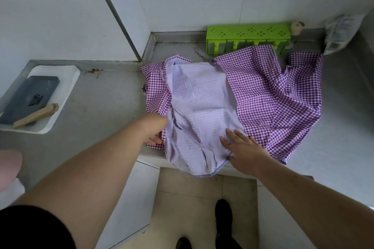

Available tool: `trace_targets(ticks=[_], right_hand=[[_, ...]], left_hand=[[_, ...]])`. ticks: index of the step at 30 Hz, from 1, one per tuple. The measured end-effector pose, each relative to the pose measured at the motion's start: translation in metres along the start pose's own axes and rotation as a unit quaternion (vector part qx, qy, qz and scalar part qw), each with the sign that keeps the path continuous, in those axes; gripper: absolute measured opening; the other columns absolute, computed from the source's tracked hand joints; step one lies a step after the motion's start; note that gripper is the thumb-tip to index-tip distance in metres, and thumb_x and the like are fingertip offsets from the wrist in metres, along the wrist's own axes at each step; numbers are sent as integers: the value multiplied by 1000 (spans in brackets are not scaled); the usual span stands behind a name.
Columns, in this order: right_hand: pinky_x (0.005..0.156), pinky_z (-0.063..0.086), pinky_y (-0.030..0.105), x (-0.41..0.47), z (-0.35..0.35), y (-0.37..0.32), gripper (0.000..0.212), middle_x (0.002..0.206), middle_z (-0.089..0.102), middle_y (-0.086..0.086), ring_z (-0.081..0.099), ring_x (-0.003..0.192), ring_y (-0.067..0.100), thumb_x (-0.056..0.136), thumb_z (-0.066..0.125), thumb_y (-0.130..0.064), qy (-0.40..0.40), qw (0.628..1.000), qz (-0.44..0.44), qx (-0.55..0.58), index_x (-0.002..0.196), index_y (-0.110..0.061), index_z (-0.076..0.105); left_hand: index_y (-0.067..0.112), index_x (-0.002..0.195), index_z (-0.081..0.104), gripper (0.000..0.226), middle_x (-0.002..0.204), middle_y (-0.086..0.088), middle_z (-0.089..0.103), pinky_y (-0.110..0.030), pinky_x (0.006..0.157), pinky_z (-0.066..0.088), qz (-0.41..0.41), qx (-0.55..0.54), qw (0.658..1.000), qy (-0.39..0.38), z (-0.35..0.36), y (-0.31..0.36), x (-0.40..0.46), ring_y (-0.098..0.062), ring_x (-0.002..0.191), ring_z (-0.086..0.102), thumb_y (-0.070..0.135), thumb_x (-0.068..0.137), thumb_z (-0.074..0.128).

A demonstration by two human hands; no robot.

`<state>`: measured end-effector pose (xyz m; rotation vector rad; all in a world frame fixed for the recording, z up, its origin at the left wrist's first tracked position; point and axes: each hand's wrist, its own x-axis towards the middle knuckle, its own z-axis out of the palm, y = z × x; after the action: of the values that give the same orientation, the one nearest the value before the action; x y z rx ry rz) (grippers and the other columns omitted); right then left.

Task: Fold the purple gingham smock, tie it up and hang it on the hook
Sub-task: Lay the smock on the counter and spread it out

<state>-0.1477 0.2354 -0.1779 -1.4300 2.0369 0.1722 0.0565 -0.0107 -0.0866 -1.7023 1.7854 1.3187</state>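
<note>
Both my arms reach over the counter edge: my right hand (245, 150) presses flat, fingers straight, on the purple gingham smock (232, 103) spread on the grey counter (97, 103); my left hand (154, 129) pinches its left edge.

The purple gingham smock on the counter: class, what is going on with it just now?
A person has the purple gingham smock spread on a grey counter, its pale inner side up and its hem hanging over the edge. The right hand presses flat on the fabric; the left hand reaches under a fold, its fingers mostly hidden. It is neither tied nor hung yet.
</note>
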Motion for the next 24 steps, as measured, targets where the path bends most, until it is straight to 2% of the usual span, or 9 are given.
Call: trace_targets(ticks=[4, 8, 10, 12, 14, 17, 20, 22, 24], right_hand=[[127, -5, 49, -5, 4, 2, 79, 166, -25, -14, -23, 153, 12, 100, 43, -29, -4, 1000, -7, -5, 161, -41, -7], [126, -5, 44, -13, 5, 9, 77, 168, -18, -17, -17, 155, 10, 100, 46, -33, -5, 1000, -27, 11, 162, -40, 1], [127, 3, 39, -23, 1, 14, 69, 169, -1, -19, -3, 157, 11, 100, 50, -33, 16, 998, -38, 57, 161, -41, 19], [124, 22, 35, -37, -1, 23, 52, 163, 28, -18, 26, 151, 12, 99, 53, -30, 89, 987, -17, 133, 150, -40, 45], [116, 38, 38, -50, -2, 37, 36, 149, 48, -16, 45, 135, 13, 98, 57, -30, 193, 966, 54, 162, 132, -40, 63], [113, 42, 47, -66, -1, 61, 33, 147, 49, -3, 46, 131, 26, 94, 58, -31, 291, 906, 244, 187, 126, -39, 63], [115, 37, 52, -77, 4, 86, 62, 150, 42, 12, 41, 137, 38, 85, 63, -41, 280, 817, 416, 284, 143, -31, 46], [112, 42, 54, -78, 7, 97, 87, 150, 44, 16, 46, 134, 40, 76, 69, -53, 238, 753, 475, 388, 150, -22, 35], [102, 51, 53, -75, 9, 96, 97, 142, 53, 16, 57, 123, 40, 71, 72, -55, 216, 723, 473, 456, 151, -17, 32]], left_hand=[[5, 92, 64, 22, 66, -10, 69, -27, 52, 54, 91, -120, 989, -1, 3, 65, -32, -20, 52, 63, 20, 96, 49], [5, 115, 62, 33, 105, -11, 74, -38, 73, 61, 138, -186, 963, -141, 32, 108, -57, -26, 86, 72, 33, 107, 46], [16, 139, 56, 44, 128, 0, 64, -42, 92, 58, 172, 35, 968, -180, 54, 108, -57, -23, 112, 67, 45, 109, 43], [32, 147, 52, 45, 140, 7, 59, -44, 100, 55, 231, 294, 916, -147, 72, 99, -49, -20, 119, 64, 51, 107, 43], [41, 147, 50, 44, 149, 8, 56, -46, 102, 55, 260, 389, 876, -120, 83, 91, -41, -21, 120, 66, 52, 104, 47], [45, 151, 46, 49, 157, 4, 48, -39, 105, 51, 270, 439, 850, -110, 89, 86, -36, -20, 125, 59, 46, 102, 53], [43, 154, 45, 53, 161, 2, 44, -35, 106, 48, 269, 492, 820, -116, 94, 86, -36, -23, 132, 54, 38, 102, 55], [41, 153, 47, 52, 162, 2, 44, -38, 112, 44, 271, 526, 799, -108, 98, 86, -35, -25, 138, 50, 38, 102, 56], [40, 151, 49, 51, 160, 3, 47, -41, 114, 44, 283, 542, 787, -88, 101, 90, -31, -24, 137, 51, 41, 101, 58]])
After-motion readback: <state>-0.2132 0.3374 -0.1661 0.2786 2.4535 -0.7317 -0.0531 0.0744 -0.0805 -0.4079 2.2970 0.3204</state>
